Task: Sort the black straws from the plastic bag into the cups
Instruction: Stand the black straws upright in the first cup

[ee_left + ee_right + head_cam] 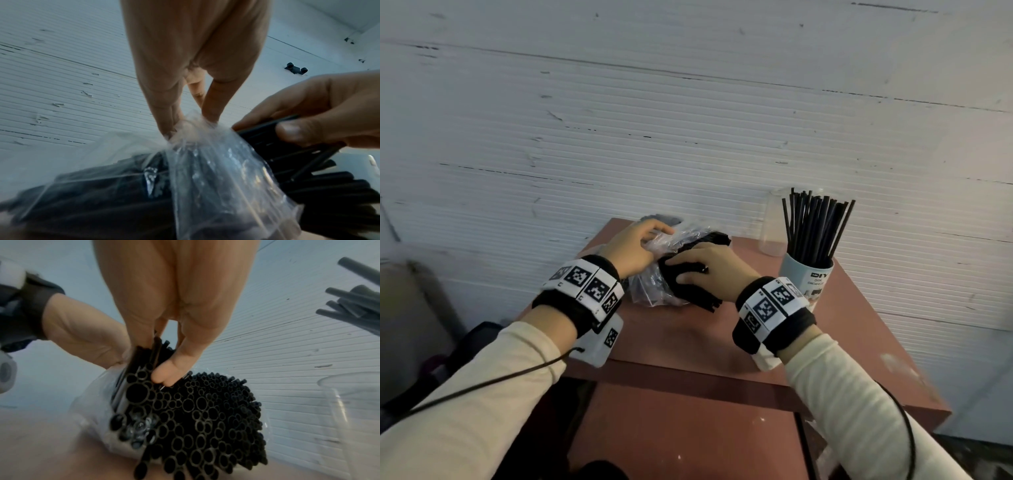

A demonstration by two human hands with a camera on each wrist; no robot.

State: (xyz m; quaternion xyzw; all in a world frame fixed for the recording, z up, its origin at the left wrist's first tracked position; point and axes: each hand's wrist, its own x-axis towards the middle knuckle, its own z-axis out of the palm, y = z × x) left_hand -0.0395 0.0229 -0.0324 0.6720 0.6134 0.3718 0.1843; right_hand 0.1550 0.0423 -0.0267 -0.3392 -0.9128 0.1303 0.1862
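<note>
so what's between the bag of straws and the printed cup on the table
In the head view, only the right hand and bare red table lie between the plastic bag and the printed cup.

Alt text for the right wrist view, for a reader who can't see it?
The right hand pinches a few black straws from the open end of a clear bag packed with straws, while the left hand holds the bag. A clear cup stands at right.
</note>
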